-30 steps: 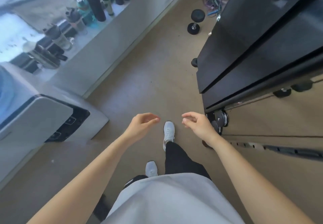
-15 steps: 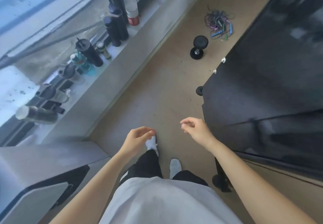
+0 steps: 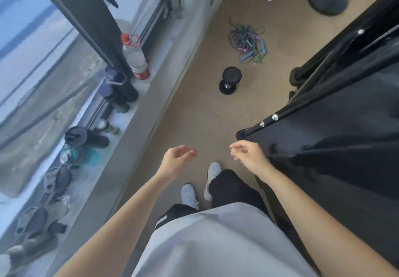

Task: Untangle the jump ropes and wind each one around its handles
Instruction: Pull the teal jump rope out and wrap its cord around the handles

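Both hands empty; ropes (image 3: 246, 43) in one tangle on the floor (image 3: 194, 114), well ahead.

Left hand (image 3: 177, 160) and right hand (image 3: 248, 158) are held out in front of the body, apart from each other. The fingers (image 3: 190, 153) of both are loosely curled and grip nothing. The ropes form a single knotted heap of purple, green and dark cords with blue handles showing at its near edge. The heap lies on the tan floor, well apart from both hands. A black dumbbell (image 3: 230, 80) lies on the floor between the hands and the heap, nearer the heap. On the left, a sill (image 3: 151, 112) carries a row of bottles (image 3: 136, 60) along the window. On the right is black equipment (image 3: 336, 125), with the right hand just beside its near corner. Two white shoes (image 3: 212, 172) show on the floor below the hands.
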